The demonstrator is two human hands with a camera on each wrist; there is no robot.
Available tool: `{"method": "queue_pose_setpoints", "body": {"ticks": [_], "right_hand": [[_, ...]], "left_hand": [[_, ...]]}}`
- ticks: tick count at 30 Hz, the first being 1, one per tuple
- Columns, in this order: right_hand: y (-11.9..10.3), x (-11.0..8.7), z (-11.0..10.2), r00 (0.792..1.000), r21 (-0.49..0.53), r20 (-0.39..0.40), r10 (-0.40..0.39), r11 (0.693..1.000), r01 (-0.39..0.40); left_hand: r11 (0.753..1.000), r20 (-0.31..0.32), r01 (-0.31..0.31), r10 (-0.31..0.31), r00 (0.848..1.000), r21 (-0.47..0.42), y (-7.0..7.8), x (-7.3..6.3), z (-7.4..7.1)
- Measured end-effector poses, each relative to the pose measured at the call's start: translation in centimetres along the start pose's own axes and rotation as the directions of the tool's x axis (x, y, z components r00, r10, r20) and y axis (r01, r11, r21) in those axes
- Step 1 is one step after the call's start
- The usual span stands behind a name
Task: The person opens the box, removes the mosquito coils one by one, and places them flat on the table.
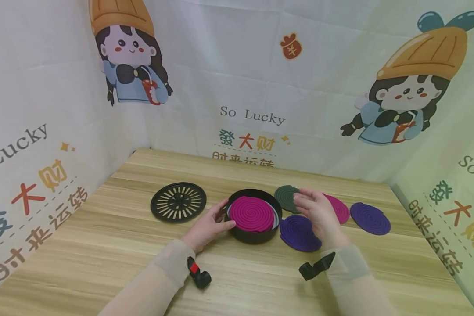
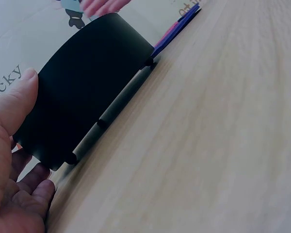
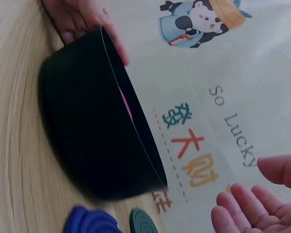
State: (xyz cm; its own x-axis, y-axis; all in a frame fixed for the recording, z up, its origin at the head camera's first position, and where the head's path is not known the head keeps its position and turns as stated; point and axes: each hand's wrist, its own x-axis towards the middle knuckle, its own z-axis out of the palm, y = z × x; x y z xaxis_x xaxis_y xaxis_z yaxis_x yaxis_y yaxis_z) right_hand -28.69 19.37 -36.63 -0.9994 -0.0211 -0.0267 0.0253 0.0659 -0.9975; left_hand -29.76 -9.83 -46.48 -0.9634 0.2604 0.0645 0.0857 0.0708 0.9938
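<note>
A round black mosquito coil holder (image 1: 256, 238) stands on the table with a magenta mosquito coil (image 1: 251, 213) lying inside it. My left hand (image 1: 206, 227) grips the holder's left side, thumb toward the near wall and fingers round the far side. In the left wrist view, small feet show under the holder's dark wall (image 2: 87, 73). To the right, my right hand (image 1: 320, 217) hovers with relaxed fingers and nothing in them. Below and beside that hand lie a purple coil (image 1: 298, 233), a dark green coil (image 1: 286, 199) and a second magenta coil (image 1: 340, 210), partly hidden by it.
A slotted black lid (image 1: 178, 201) with a central knob lies left of the holder. Another purple coil (image 1: 371, 218) is at the far right. The wooden table (image 1: 256, 281) is walled by printed cloth (image 1: 229, 70) at the back and sides.
</note>
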Motion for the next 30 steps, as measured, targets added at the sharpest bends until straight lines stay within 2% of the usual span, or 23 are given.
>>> {"method": "queue_pose_setpoints", "body": {"ticks": [5,10,19,24,30], "right_hand": [[0.4,1.1,2.6,0.999,0.085,0.031,-0.032,0.996,0.03],[1.0,2.2,4.9,0.998,0.1,0.045,-0.037,0.994,0.033],[1.6,3.3,7.6,0.998,-0.021,0.059,0.01,1.0,-0.009],[1.8,3.4,8.0,0.999,-0.132,0.023,0.022,0.991,-0.019],[1.8,3.4,8.1,0.999,-0.185,0.005,0.054,0.981,-0.052]], "left_hand": [[1.0,0.004,-0.001,0.001,1.0,-0.011,-0.1,0.1,-0.1],[1.0,0.01,-0.001,0.001,1.0,-0.017,0.0,0.0,-0.2],[1.0,0.01,-0.001,0.001,1.0,-0.014,-0.2,0.0,-0.2],[1.0,0.021,0.003,-0.003,1.0,-0.025,-0.1,0.0,-0.1],[1.0,0.023,0.004,-0.003,1.0,-0.026,-0.1,0.1,-0.2]]}}
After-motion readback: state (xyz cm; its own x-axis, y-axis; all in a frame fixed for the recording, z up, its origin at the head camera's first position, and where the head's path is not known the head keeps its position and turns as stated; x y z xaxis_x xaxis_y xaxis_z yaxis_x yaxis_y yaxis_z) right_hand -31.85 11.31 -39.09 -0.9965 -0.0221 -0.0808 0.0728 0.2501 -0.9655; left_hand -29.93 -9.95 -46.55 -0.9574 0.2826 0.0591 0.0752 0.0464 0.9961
